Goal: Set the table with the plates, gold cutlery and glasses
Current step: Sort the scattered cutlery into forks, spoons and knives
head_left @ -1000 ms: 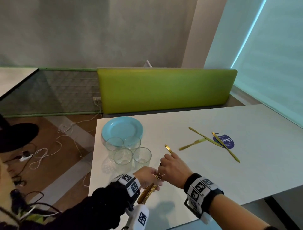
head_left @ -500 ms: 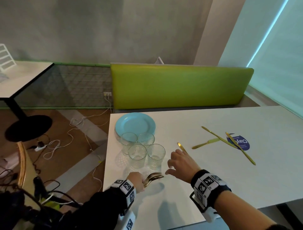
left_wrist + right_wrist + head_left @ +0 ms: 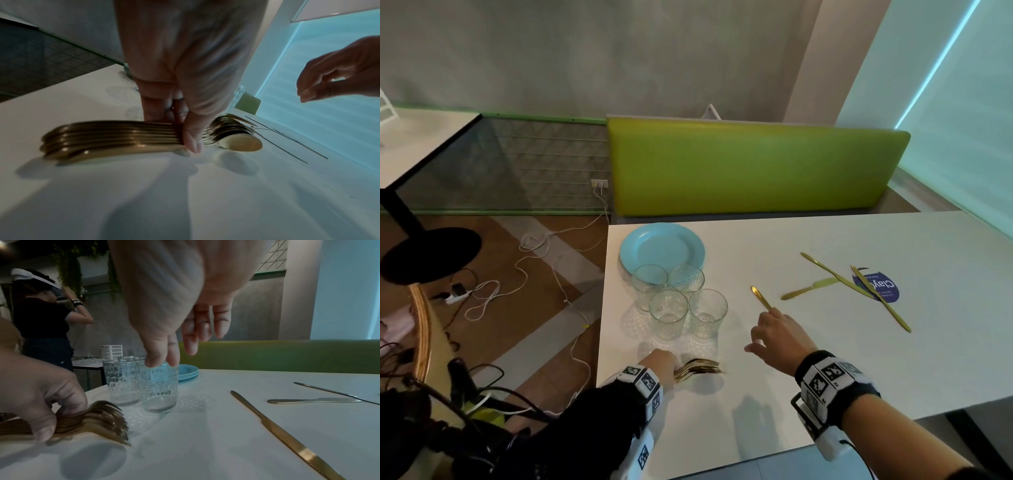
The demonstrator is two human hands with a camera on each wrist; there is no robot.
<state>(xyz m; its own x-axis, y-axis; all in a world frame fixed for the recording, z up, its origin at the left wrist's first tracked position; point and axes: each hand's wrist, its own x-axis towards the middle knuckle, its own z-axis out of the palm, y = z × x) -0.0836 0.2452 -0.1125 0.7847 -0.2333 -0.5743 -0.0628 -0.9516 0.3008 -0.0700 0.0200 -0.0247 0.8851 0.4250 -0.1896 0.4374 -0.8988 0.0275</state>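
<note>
Head view: a white table fills the lower right. At about 10 o'clock on it sits a stack of light blue plates, with four clear glasses clustered just in front, touching or nearly so. The left hand, at 7 o'clock, grips a bundle of gold forks and spoons resting on the tabletop. The right hand, near the centre, holds nothing, its fingers loosely spread, its fingertips beside a lone gold knife. Three more gold knives lie crossed at 2 o'clock. Left wrist view: thumb and fingers pinch the bundle at mid-handle, spoon bowls fanning toward 3 o'clock. Right wrist view: the right hand's fingers hang straight and relaxed above the table, with the lone knife running from centre toward 5 o'clock. The cutlery looks stiff, thin and smooth, so a stacked bundle could slide apart; pinching each piece at mid-handle seems safest. The glasses look fragile and are best taken around the body.
</note>
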